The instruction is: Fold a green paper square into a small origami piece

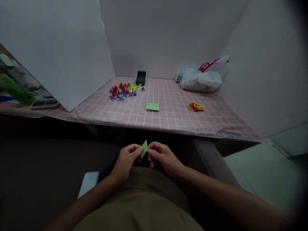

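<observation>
A small folded piece of green paper [144,149] is held over my lap, below the table's front edge. My left hand [128,158] pinches its left side between thumb and fingers. At its right edge, my right hand [164,157] has thumb and forefinger closed together on the paper. On the table beyond lies a stack of green paper squares [153,106], with a yellowish edge showing at its left. To the left of the stack stands a cluster of small folded paper figures [121,91] in red, orange, yellow and purple.
A dark phone [141,78] leans at the back wall. On the right are a white plastic bag [201,80] and red and yellow cut-out pieces [195,107]. White panels enclose the pink checked table [168,120]. A pale, flat device [89,183] lies left of my lap.
</observation>
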`<state>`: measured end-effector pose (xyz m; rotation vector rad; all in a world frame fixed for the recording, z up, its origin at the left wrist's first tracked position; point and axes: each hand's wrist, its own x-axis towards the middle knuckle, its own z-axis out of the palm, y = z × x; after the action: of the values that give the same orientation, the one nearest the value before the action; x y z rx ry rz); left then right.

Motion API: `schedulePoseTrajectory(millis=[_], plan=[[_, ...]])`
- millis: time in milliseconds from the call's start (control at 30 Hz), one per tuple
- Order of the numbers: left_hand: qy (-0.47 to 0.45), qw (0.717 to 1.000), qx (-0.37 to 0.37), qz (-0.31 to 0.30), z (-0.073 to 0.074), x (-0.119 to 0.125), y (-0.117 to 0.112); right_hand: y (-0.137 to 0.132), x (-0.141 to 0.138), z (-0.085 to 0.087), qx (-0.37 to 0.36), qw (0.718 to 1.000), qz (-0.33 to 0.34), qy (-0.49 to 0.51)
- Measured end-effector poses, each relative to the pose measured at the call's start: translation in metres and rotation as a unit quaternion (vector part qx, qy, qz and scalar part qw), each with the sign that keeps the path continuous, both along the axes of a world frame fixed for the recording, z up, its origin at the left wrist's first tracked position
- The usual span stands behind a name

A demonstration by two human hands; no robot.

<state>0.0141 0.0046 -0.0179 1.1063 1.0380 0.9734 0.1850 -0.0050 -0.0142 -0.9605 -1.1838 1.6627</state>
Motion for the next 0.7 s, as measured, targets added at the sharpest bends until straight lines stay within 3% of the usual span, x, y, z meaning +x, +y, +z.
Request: schedulePoseTrajectory(millis=[333,700], plan=[[-0.042,0.998,-0.044,-0.020,0.0001,0.0018,-0.0012,0.0017,0.0011,-0.0034,-0.014,1.000,0.008,0.024],[-0.035,0.998,-0.034,-0.026,-0.0022,0.0017,-0.0021,0.0005,0.0001,-0.0013,-0.005,1.000,0.008,0.007]])
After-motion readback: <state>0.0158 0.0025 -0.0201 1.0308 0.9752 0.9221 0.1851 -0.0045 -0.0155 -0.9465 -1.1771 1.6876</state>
